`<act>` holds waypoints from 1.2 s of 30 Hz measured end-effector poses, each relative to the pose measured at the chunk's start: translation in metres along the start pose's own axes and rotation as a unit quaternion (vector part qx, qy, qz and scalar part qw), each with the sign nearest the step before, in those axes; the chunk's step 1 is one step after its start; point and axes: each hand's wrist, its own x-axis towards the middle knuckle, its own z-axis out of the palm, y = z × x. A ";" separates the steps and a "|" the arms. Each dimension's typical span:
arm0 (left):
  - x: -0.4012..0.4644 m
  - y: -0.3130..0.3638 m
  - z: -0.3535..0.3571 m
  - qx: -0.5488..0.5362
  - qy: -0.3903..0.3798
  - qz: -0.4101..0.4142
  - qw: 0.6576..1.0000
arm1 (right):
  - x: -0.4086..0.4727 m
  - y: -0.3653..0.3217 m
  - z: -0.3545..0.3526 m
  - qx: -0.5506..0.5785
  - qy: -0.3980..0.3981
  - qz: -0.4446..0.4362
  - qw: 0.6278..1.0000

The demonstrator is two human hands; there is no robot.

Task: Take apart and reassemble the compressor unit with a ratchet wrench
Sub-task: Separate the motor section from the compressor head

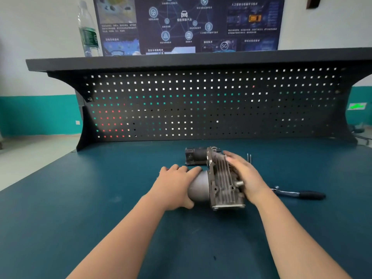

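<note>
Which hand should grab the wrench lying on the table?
Probably the right hand. The chrome ratchet wrench with a black handle lies just beside its wrist, while the left hand rests on the grey ribbed metal compressor unit on the far side.

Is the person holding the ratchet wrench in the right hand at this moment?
No, the ratchet wrench lies on the table, and the right hand rests on the compressor.
</note>
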 end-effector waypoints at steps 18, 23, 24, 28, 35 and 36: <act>0.044 -0.031 0.003 -0.147 -0.160 -0.015 0.976 | 0.022 -0.003 -0.035 -0.068 0.258 -0.030 0.963; 0.049 -0.036 0.004 -0.135 -0.160 -0.025 0.978 | 0.007 -0.014 -0.119 -0.398 0.332 0.125 0.846; 0.049 -0.036 0.004 -0.132 -0.165 -0.026 0.977 | 0.003 -0.012 -0.132 -0.434 0.337 0.178 0.816; 0.051 -0.037 0.001 -0.122 -0.178 -0.032 0.976 | 0.002 -0.012 -0.140 -0.492 0.320 0.269 0.764; 0.046 -0.030 -0.001 -0.063 -0.176 -0.058 0.981 | 0.004 0.011 -0.128 -0.632 0.155 0.269 0.710; 0.044 -0.027 -0.002 -0.044 -0.182 -0.069 0.980 | 0.003 0.017 -0.127 -0.637 0.176 0.251 0.707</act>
